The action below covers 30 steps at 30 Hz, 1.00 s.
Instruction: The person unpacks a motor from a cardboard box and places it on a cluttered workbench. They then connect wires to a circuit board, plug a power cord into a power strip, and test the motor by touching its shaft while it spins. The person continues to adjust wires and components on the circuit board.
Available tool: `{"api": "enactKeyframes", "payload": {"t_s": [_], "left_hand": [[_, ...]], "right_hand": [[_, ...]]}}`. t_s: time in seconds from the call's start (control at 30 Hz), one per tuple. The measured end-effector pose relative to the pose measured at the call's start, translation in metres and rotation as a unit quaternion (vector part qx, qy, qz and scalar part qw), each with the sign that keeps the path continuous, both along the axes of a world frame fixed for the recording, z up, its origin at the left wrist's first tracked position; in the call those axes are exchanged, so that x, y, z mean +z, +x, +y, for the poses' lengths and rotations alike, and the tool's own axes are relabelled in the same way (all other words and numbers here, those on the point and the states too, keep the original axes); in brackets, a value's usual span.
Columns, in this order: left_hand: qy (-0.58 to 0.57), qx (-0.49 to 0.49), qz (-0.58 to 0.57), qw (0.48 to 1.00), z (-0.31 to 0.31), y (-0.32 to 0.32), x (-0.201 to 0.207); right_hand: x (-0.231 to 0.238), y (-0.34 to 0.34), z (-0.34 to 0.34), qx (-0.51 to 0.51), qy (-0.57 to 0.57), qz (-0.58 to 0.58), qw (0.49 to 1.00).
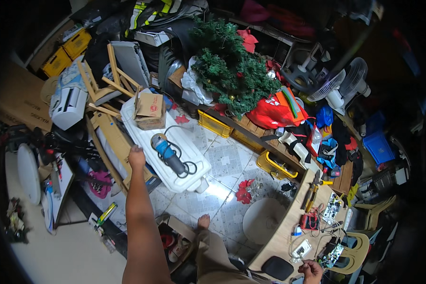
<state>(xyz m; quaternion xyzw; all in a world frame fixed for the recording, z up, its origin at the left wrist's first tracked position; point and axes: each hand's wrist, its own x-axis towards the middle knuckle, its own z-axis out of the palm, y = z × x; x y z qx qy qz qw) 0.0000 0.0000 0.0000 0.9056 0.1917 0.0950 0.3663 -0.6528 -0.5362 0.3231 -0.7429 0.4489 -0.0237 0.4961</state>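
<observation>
My left hand [137, 157] reaches out on a straight arm, fingers curled closed over the gap between a long cardboard box [110, 138] and a white plastic storage box lid [184, 161]; what it holds, if anything, is hidden. On that lid lie a blue angle grinder [168, 154] with a coiled black cord and a small brown carton [150, 111]. My right hand [311, 271] is low at the wooden workbench [288, 227], fingers bent together around something too small to make out. Nearest to it are a black pad [277, 268] and a small white-cased circuit part [301, 249].
Circuit boards [332, 208], pliers [312, 194] and a red multimeter [309, 221] lie on the bench. A round white stool [265, 220] stands beside it. Yellow crates [274, 165], a Christmas tree [232, 66] and fans [336, 92] crowd the far side. An open carton [177, 236] sits by my foot.
</observation>
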Motion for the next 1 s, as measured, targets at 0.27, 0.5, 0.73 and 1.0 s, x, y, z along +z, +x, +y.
{"api": "enactKeyframes", "payload": {"t_s": [0.27, 0.5, 0.73, 1.0], "left_hand": [[-0.285, 0.111, -0.105, 0.946, 0.002, 0.184, -0.048], [-0.326, 0.174, -0.078, 0.926, 0.006, 0.208, -0.067], [-0.456, 0.193, -0.175, 0.851, 0.033, 0.183, -0.106], [-0.469, 0.101, -0.207, 0.853, 0.075, 0.13, -0.007]], "right_hand": [[-0.016, 0.113, 0.005, 0.056, -0.006, 0.061, 0.997], [-0.021, 0.161, 0.025, 0.083, 0.0, 0.11, 0.99], [-0.042, 0.145, 0.008, 0.035, 0.053, 0.01, 0.998], [-0.01, 0.084, -0.006, -0.041, -0.018, 0.026, 0.999]]}}
